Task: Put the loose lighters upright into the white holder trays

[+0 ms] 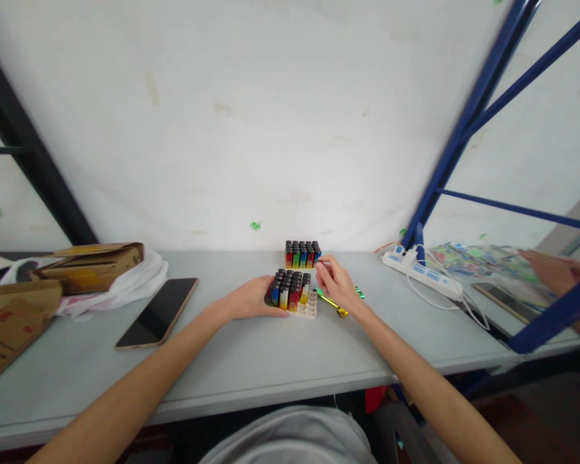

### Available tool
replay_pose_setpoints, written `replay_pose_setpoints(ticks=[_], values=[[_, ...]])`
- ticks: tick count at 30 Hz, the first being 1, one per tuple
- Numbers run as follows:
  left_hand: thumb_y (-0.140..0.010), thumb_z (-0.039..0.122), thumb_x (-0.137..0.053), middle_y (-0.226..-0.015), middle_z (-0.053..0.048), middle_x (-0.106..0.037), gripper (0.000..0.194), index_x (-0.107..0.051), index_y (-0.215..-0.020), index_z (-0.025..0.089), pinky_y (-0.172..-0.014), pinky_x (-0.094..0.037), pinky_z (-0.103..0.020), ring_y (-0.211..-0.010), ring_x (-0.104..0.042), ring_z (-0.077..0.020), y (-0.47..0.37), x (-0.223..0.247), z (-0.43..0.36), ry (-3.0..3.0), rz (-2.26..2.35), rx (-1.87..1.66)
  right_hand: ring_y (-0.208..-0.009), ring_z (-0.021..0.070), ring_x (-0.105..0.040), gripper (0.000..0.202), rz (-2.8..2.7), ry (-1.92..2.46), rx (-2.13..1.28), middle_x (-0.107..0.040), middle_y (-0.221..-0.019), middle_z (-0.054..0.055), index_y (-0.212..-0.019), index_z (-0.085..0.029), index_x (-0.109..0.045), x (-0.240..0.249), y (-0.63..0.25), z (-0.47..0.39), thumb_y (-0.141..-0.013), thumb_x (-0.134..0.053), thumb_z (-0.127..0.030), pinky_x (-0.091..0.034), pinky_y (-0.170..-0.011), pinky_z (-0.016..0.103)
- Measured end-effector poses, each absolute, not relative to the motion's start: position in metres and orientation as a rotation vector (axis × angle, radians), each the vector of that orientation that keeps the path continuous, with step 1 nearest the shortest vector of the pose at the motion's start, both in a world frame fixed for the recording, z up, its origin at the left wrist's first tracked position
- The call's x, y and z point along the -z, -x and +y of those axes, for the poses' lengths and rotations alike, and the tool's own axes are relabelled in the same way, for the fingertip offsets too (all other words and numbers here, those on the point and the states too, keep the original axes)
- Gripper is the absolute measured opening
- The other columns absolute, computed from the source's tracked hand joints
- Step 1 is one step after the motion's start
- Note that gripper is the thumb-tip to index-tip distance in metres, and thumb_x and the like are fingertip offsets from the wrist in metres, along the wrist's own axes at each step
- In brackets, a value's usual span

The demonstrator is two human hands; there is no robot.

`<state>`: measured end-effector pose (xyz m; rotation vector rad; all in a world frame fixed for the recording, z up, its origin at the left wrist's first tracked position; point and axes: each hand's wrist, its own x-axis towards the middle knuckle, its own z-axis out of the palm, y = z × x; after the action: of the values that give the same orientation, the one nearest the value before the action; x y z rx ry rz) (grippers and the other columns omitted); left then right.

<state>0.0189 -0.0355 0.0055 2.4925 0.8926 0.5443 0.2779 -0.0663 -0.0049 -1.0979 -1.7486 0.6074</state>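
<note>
Colourful lighters (290, 288) with black tops stand upright in a pale tray (311, 309) in front of me. Several round slots show bare at the tray's right end. My left hand (257, 298) grips this tray from its left side, the thumb along the front. Just behind stands a second block of lighters (302, 254), packed in rows. My right hand (336, 280) is closed, its fingertips at the right edge of that rear block; what they pinch is too small to make out. Under this hand lies a shiny gold and green strip (337, 308).
A phone (158, 314) lies left, beside a white plastic bag (138, 283) and cardboard boxes (94, 267). To the right are a power strip (423, 274) with cables and a blue metal frame (457, 151). Another person's hand (551, 269) is beyond that frame, near another phone (505, 301).
</note>
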Motion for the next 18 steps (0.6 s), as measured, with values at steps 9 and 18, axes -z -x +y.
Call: replay_pose_setpoints(ticks=[9,18], values=[[-0.071,0.059,-0.078,-0.122,-0.008,-0.071,0.07,-0.062,-0.126,0.02,-0.098,-0.051,-0.039,-0.109,-0.066,-0.0312,-0.0179,-0.0027,-0.0336,-2.494,0.879,-0.537,-0.079,0.0168,-0.06,0.03,-2.037,0.954,-0.313,-0.063,-0.086,0.004,-0.096,-0.02,-0.064,-0.0054,-0.2775,-0.0761,-0.099,-0.053,-0.047,-0.052,-0.072,0.03],[-0.07,0.059,-0.079,-0.119,-0.008,-0.072,0.068,-0.063,-0.122,0.019,-0.095,-0.052,-0.038,-0.107,-0.067,-0.0309,-0.0172,-0.0005,-0.0321,-2.498,0.908,-0.546,-0.066,0.014,-0.058,0.021,-2.106,0.919,-0.429,-0.062,-0.072,-0.002,-0.107,-0.02,-0.06,-0.0017,-0.2774,-0.0767,-0.097,-0.058,-0.038,-0.05,-0.069,0.027]])
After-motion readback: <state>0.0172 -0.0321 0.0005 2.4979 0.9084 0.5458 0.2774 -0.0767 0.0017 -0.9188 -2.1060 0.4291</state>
